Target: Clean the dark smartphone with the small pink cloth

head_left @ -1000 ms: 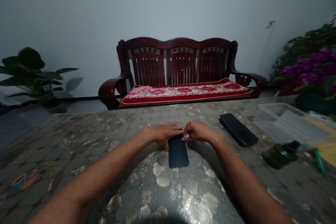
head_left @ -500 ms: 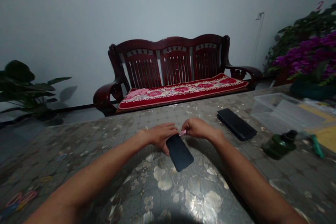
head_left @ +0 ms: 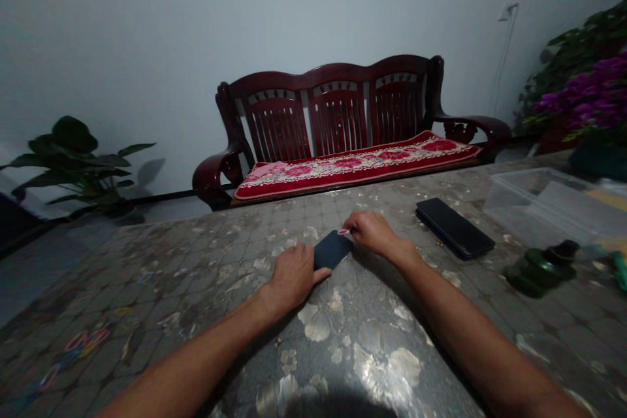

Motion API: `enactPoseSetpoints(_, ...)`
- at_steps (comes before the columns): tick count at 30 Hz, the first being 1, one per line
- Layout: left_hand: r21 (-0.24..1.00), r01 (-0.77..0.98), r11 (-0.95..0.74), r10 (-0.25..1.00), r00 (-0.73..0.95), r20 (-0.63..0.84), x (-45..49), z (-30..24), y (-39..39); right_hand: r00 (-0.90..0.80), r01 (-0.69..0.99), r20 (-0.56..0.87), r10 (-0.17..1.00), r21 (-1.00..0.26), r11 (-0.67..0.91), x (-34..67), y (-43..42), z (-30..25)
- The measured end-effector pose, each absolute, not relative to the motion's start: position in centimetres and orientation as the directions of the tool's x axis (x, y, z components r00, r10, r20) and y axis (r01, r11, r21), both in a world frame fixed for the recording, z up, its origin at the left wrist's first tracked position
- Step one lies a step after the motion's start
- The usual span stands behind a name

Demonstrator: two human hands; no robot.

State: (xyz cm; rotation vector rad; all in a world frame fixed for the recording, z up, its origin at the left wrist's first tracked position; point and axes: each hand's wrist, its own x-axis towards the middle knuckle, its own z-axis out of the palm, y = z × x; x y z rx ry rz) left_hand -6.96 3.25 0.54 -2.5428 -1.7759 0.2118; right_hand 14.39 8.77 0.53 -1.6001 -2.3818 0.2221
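Observation:
A thin, dark phone-shaped slab (head_left: 334, 249) with rounded corners lies on the patterned tabletop, tilted up to the right. My left hand (head_left: 294, 268) grips its near left end, the thumb along the near edge and the fingers over the far side. At its upper right corner, my right hand (head_left: 368, 230) pinches a small pink strip or loop (head_left: 344, 232) between thumb and fingers. The pink piece touches or overlaps that corner; I cannot tell which. My left palm hides the slab's left end.
To the right lie a black flat case (head_left: 454, 227), a dark green bottle (head_left: 541, 269) and a clear plastic box (head_left: 533, 206). Several coloured loops (head_left: 85, 343) lie on the left of the table (head_left: 196, 300). Beyond it stands a wooden bench (head_left: 337, 114).
The slab has turned, from pointing toward me to slanting up to the right. My left hand has shifted to its near left end. My right hand still pinches the pink piece.

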Motion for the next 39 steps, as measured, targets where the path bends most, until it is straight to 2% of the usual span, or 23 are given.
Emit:
enactPoseSetpoints(4,0.112,0.902,-0.417,0.89,0.43,-0.152,-6.7,1.0,1.8,-0.358,0.896,0.112,0.927,-0.239,0.374,14.1,9.1,-0.7)
enactPoseSetpoints(6,0.177,0.865,-0.469,0.859,0.494,-0.133,-7.2,0.8,1.1,-0.365,0.897,0.107,0.925,-0.226,0.38,14.0,9.2,-1.1)
enactPoseSetpoints(9,0.136,0.835,-0.534,0.832,0.547,-0.095,-7.9,0.5,0.0,-0.374,0.898,0.113,0.92,-0.203,0.39,13.9,9.1,-1.4)
enactPoseSetpoints(13,0.069,0.803,-0.592,0.792,0.595,-0.134,-8.1,0.3,-1.8,-0.367,0.905,0.129,0.921,-0.18,0.385,13.6,8.8,-1.3)
enactPoseSetpoints(18,0.134,0.746,-0.652,0.734,0.666,-0.135,-8.3,0.0,-2.7,-0.37,0.908,0.101,0.923,-0.17,0.383,13.2,8.5,-1.1)
enactPoseSetpoints(23,0.21,0.738,-0.641,0.72,0.673,-0.169,-8.7,0.0,-2.7,-0.401,0.894,0.077,0.913,-0.187,0.408,12.8,8.1,-1.1)
enactPoseSetpoints(29,0.225,0.761,-0.608,0.747,0.645,-0.163,-8.1,0.4,-2.4,-0.495,0.843,0.062,0.867,-0.208,0.496,11.8,7.3,-1.0)
enactPoseSetpoints(37,0.178,0.763,-0.621,0.753,0.644,-0.135,-7.5,-0.4,-1.7,-0.373,0.902,0.129,0.919,-0.182,0.391,11.3,8.0,-1.6)
enactPoseSetpoints(39,0.183,0.756,-0.629,0.748,0.652,-0.122,-7.4,-0.6,-1.5,-0.399,0.888,0.121,0.909,-0.198,0.416,11.0,7.8,-1.6)
